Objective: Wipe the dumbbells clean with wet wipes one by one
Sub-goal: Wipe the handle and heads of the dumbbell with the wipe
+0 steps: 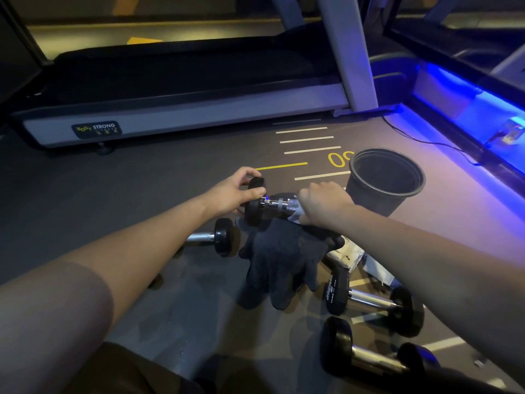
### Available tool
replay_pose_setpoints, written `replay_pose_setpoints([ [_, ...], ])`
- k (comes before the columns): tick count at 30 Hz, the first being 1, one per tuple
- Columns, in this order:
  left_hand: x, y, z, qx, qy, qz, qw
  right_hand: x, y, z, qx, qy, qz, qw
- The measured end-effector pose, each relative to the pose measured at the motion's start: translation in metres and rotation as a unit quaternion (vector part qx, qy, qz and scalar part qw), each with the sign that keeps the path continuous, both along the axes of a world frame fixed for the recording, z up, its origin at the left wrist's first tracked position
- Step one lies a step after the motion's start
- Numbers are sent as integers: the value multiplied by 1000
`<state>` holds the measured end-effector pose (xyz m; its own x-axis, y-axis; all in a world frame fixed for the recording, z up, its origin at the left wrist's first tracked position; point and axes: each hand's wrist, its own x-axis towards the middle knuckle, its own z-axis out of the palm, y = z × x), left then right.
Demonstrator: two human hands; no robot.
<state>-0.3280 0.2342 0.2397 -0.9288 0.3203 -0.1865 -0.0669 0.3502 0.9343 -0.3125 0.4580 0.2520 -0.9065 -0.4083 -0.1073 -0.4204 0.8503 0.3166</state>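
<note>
A black-headed dumbbell (272, 204) with a chrome handle is held up over the floor. My left hand (233, 191) grips its left head. My right hand (324, 204) is curled round the right part of the handle with a white wet wipe (297, 216) under the fingers; the right head is hidden. A second dumbbell (216, 238) lies on the floor below my left hand. Two more dumbbells (372, 302) (369, 358) lie at the lower right. A white wipes pack (345, 255) lies under my right forearm.
Dark gloves (281, 265) lie on the floor below the held dumbbell. A black bucket (383, 180) stands just right of my right hand. A treadmill (184, 109) runs across the back. A blue-lit ledge (468, 89) and a cable (426, 140) line the right.
</note>
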Motion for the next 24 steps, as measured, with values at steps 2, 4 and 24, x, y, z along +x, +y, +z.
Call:
replay_pose_setpoints([
  [2, 0, 1, 1, 1, 1, 0, 1000, -5, 1, 0, -25, -13, -14, 1000],
  [4, 1, 1, 1, -2, 5, 0, 1000, -8, 2, 0, -44, -24, -27, 998],
  [24, 1, 2, 1, 17, -3, -1, 1000, 8, 28, 3, -107, -7, 13, 994],
])
